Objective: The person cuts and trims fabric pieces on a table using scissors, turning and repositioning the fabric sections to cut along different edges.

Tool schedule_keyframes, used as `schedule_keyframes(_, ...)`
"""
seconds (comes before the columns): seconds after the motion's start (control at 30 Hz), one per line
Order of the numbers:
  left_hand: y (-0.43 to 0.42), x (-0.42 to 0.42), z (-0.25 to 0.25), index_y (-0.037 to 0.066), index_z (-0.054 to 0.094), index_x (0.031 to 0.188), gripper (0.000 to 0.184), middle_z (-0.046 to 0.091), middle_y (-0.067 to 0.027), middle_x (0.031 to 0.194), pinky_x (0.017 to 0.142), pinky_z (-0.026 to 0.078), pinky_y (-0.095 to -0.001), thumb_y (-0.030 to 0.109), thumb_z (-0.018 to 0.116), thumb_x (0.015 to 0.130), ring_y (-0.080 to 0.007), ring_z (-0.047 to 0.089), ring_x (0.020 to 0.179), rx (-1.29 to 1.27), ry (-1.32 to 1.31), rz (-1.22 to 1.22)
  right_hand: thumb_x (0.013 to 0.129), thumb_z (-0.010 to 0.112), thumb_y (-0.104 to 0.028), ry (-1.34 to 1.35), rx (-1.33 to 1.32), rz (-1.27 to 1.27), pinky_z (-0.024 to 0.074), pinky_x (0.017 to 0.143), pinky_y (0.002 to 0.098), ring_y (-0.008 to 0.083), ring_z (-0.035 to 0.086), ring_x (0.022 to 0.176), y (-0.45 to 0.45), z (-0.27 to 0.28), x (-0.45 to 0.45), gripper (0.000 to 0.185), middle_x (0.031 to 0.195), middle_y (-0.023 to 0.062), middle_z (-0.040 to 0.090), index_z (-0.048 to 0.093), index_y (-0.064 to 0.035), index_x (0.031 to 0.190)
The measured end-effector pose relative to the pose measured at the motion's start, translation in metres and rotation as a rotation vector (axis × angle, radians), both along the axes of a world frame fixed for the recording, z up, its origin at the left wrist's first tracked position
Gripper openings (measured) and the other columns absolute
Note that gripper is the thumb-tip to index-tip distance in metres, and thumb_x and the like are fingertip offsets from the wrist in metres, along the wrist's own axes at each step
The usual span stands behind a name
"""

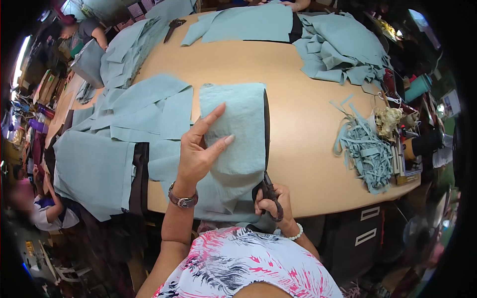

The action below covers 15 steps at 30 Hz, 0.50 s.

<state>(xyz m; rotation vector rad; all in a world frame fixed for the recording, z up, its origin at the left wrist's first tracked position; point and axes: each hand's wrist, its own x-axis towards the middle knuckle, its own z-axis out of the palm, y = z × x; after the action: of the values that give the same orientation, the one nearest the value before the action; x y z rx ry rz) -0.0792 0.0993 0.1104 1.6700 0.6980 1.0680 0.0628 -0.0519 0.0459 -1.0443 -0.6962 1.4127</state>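
A light blue fabric piece (pixel 243 114) with a black layer showing along its right edge is held up over the table in front of me. My left hand (pixel 198 151) grips it from the left side, thumb and index finger lying on top; the other fingers are mostly hidden. Lower right, my right hand (pixel 279 203) is wrapped around the dark handles of a pair of scissors (pixel 270 191). Their blades point up at the lower right corner of the fabric. How far the blades are apart I cannot make out. More blue cloth hangs below, toward my lap.
Stacked blue fabric pieces (pixel 94 169) cover the table's left side. Another pile (pixel 343 42) lies at the far right, and a heap of thin fabric strips (pixel 367 154) at the right edge. Other scissors (pixel 174 29) rest at the back. Other people work around the wooden table (pixel 308 129).
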Motion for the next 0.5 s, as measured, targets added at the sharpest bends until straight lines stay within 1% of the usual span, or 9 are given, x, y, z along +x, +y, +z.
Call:
schedule_keyframes(0.07, -0.001, 0.003, 0.000, -0.001, 0.043, 0.125, 0.060, 0.047, -0.0124, 0.126, 0.099, 0.029, -0.0290, -0.004, 0.065, 0.069, -0.0163, 0.042, 0.117, 0.004, -0.001, -0.007, 0.066, 0.074, -0.018, 0.044, 0.003, 0.000, 0.0410, 0.045, 0.0187, 0.0087, 0.054, 0.050, 0.000, -0.002, 0.001, 0.027, 0.058, 0.0021, 0.054, 0.054, -0.0016, 0.072)
schedule_keyframes(0.17, -0.003, 0.002, -0.002, -0.001, 0.042, 0.126, 0.061, 0.046, -0.0129, 0.127, 0.100, 0.029, -0.0293, -0.004, 0.064, 0.069, -0.0168, 0.041, 0.118, 0.047, 0.032, -0.013, 0.066, 0.074, -0.021, 0.043, 0.021, -0.011, 0.0411, 0.046, 0.0190, 0.0091, 0.055, 0.051, 0.004, 0.000, 0.003, 0.029, 0.059, 0.0022, 0.054, 0.054, -0.0017, 0.074)
schedule_keyframes(0.33, -0.006, -0.001, -0.002, -0.002, 0.041, 0.126, 0.062, 0.045, -0.0135, 0.128, 0.100, 0.028, -0.0295, -0.005, 0.063, 0.068, -0.0172, 0.040, 0.119, 0.061, 0.059, -0.033, 0.067, 0.074, -0.019, 0.019, 0.023, -0.011, 0.0392, 0.043, 0.0183, 0.0079, 0.054, 0.050, 0.007, 0.000, 0.006, 0.026, 0.058, 0.0014, 0.054, 0.054, -0.0027, 0.074)
schedule_keyframes(0.43, -0.008, -0.002, -0.005, -0.002, 0.041, 0.126, 0.060, 0.045, -0.0137, 0.127, 0.098, 0.032, -0.0287, -0.004, 0.063, 0.070, -0.0183, 0.044, 0.116, 0.095, 0.055, -0.021, 0.069, 0.073, -0.018, -0.001, 0.002, -0.009, 0.0370, 0.040, 0.0175, 0.0070, 0.052, 0.047, 0.008, 0.000, 0.005, 0.024, 0.055, 0.0007, 0.054, 0.053, -0.0035, 0.071)
schedule_keyframes(0.5, -0.006, -0.002, -0.009, -0.002, 0.041, 0.126, 0.061, 0.045, -0.0144, 0.127, 0.098, 0.031, -0.0288, -0.004, 0.063, 0.070, -0.0186, 0.044, 0.116, 0.076, 0.008, -0.022, 0.070, 0.073, -0.017, -0.052, -0.024, -0.021, 0.0356, 0.039, 0.0173, 0.0061, 0.050, 0.044, 0.009, 0.004, 0.005, 0.024, 0.053, 0.0001, 0.052, 0.053, -0.0039, 0.068)
